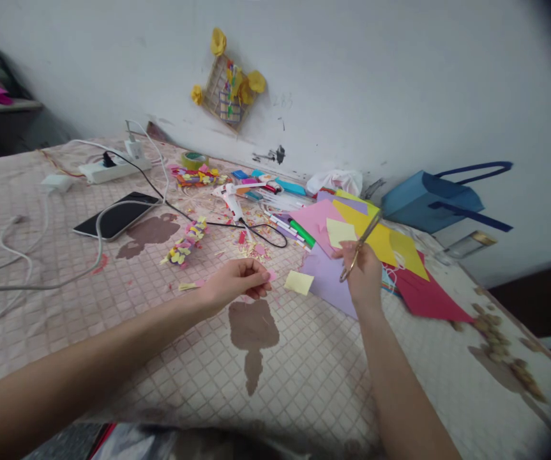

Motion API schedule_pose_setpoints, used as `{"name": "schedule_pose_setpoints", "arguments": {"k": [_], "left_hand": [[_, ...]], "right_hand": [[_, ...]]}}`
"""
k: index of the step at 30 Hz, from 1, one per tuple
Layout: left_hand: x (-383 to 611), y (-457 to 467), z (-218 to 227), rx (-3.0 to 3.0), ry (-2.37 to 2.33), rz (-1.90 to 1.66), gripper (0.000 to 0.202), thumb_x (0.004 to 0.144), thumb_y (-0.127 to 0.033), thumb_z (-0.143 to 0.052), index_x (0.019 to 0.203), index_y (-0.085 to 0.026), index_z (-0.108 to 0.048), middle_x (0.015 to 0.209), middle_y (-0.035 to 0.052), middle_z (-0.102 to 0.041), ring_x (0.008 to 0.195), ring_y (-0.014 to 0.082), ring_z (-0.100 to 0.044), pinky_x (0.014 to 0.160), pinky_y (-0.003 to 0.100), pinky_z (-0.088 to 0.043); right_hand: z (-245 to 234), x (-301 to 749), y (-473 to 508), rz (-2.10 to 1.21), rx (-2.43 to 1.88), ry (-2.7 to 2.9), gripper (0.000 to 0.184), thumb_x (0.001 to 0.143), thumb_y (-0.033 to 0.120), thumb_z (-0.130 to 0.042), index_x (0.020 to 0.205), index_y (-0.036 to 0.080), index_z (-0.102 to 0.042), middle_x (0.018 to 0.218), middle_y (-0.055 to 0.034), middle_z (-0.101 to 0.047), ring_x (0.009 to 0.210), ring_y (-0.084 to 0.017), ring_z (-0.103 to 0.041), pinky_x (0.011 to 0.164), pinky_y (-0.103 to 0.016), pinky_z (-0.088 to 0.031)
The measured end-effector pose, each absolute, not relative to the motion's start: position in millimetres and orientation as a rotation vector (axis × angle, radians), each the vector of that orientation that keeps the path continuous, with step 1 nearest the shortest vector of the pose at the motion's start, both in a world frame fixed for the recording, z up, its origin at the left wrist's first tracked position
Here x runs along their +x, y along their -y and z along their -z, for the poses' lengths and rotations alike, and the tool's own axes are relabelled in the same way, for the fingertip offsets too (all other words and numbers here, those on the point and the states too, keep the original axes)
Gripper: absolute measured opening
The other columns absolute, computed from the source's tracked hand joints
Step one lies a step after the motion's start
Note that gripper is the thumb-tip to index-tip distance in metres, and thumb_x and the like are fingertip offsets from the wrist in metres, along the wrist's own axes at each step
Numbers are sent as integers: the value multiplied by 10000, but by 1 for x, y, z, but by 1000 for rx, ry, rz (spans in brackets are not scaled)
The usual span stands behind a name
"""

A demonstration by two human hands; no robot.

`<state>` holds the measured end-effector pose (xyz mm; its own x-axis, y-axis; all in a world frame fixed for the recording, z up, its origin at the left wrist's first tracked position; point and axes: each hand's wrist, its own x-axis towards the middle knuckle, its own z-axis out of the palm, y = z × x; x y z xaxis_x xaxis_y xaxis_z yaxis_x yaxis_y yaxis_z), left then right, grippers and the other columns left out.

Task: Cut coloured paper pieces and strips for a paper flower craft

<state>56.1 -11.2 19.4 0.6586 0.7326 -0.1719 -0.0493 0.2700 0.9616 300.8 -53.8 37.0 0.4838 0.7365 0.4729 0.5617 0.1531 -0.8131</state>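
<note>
Pale wall (375,83) rises behind a pink-checked cloth (299,383), and I am working over the papers scattered across it. My right grip (362,276) is closing firmly around the gold-handled scissors (359,246), which are slanting through it: their long axis is running from the handles at lower left up to the blade tips at upper right, pointing away from me toward a yellow card (379,239). The blades are sitting nearly together, and I cannot tell whether they are biting any paper. A pale yellow square (340,232) is lying just beside them, and a lilac sheet (325,281) is spreading beneath my hand. My left grip (237,284) is pinching a small pink paper scrap (270,275), its fingers almost shut. Between my hands, a yellow note (299,282) is resting on the lilac sheet's edge, while a hot glue gun (230,198) is lying farther back.
</note>
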Motion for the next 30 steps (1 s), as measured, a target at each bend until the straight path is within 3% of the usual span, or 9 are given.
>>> {"name": "schedule_pose_setpoints", "arguments": {"k": [4,10,18,25,30], "left_hand": [[57,11,-19,1203,-697,-568,254,726,-359,-649,748,-130,-541,682,12,-636,553,73,-550,549,210,-421],[57,13,-21,1224,-698,-556,243,726,-344,-653,747,-128,-543,673,5,-627,540,64,-533,548,208,-407],[56,7,-22,1085,-624,-727,212,727,-298,-662,708,-123,-544,714,20,-627,663,94,-577,661,238,-440],[51,1,-28,989,-572,-838,179,704,-250,-682,697,-123,-556,756,27,-634,755,125,-617,769,277,-459],[51,0,-28,981,-608,-854,190,694,-244,-692,689,-119,-550,728,28,-629,714,113,-606,760,281,-467]], "right_hand": [[-30,277,58,-624,-1400,1181,233,737,394,-607,696,171,-552,527,37,-527,479,-88,-464,490,-214,-375],[-17,235,68,-1104,-1261,1251,233,746,396,-610,774,174,-546,647,12,-573,546,-95,-492,539,-230,-416],[-26,220,82,-1109,-1294,1549,345,875,458,-403,721,170,-515,591,23,-484,580,-102,-467,579,-233,-375],[-23,218,85,-1186,-1435,1571,413,868,510,-367,696,166,-514,461,49,-447,421,-82,-394,445,-205,-296],[-23,215,86,-1194,-1463,1567,422,854,527,-386,660,167,-486,436,56,-425,397,-76,-389,422,-196,-286]]}}
